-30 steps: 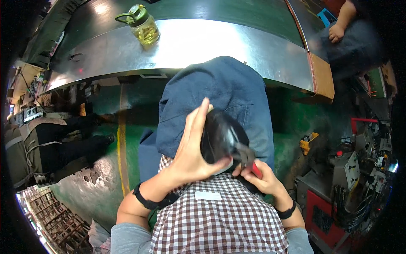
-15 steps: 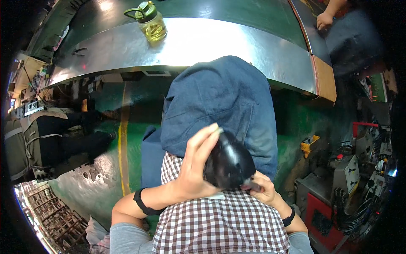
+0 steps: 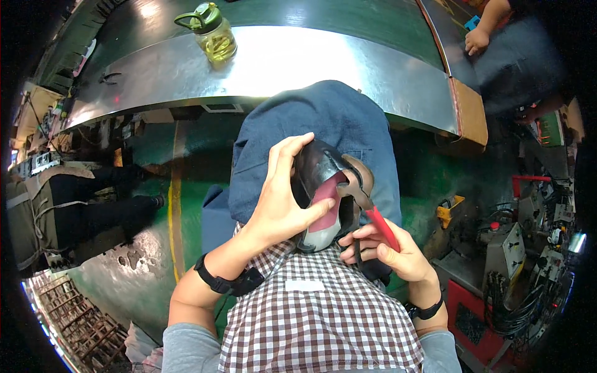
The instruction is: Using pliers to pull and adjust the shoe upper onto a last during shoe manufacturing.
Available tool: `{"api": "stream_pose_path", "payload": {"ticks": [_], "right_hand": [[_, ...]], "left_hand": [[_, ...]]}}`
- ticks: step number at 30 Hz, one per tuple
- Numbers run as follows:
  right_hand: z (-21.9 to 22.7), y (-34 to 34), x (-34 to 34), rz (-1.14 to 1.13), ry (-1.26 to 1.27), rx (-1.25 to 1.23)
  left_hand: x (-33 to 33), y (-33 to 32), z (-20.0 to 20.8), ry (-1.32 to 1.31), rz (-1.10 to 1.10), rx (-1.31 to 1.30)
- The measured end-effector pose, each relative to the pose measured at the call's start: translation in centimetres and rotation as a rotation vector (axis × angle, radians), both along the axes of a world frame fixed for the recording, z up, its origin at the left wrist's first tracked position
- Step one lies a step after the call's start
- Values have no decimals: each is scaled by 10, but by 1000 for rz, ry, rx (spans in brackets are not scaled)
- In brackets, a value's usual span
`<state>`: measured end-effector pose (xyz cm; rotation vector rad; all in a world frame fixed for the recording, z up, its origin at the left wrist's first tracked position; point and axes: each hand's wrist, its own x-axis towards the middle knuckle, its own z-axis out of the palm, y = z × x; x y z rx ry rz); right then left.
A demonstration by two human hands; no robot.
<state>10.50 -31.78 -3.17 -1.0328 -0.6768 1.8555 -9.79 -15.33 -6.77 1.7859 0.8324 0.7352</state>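
A black shoe (image 3: pixel 311 163) is over my lap, with a pink surface and a pale grey end showing. My left hand (image 3: pixel 277 202) grips its left side, fingers along the far edge and thumb pressed on the pink part. In my right hand (image 3: pixel 398 253) is a pair of pincers (image 3: pixel 380 225) with red-covered handles. The curved metal jaws of the pincers lie against the right edge of the shoe; whether they pinch it I cannot tell. My right fingers are wrapped round the handles.
A metal-edged bench (image 3: pixel 292 59) lies ahead, with a green-lidded bottle (image 3: pixel 214 40) on it. Another person's hand (image 3: pixel 477 40) is at the far right. Machinery (image 3: pixel 504 248) stands at right, a yellow holder (image 3: pixel 449 211) nearer. Metal racks (image 3: pixel 74 311) stand at lower left.
The shoe has been turned, from its smooth black outside facing up to its pink and grey side showing. Both hands have moved farther from my body, and the pincers have come into plain view.
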Motion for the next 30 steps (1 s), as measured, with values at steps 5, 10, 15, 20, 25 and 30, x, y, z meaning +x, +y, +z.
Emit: {"api": "stream_pose_path", "payload": {"ticks": [5, 10, 15, 20, 25, 30], "right_hand": [[7, -1, -1, -26, -52, 10], [13, -1, -1, -47, -209, -9], [15, 5, -4, -73, -207, -26], [22, -1, 18, 23, -245, -43], [12, -33, 57, -40, 14, 196], [-14, 4, 18, -297, -144, 261]], "left_hand": [[3, -1, -1, 4, 18, -72], [6, 0, -2, 37, 33, -54], [9, -1, -2, 45, 43, -20], [1, -1, -10, 4, 16, -106], [-24, -7, 11, -390, -423, -360], [-44, -19, 14, -305, -576, -319]]}}
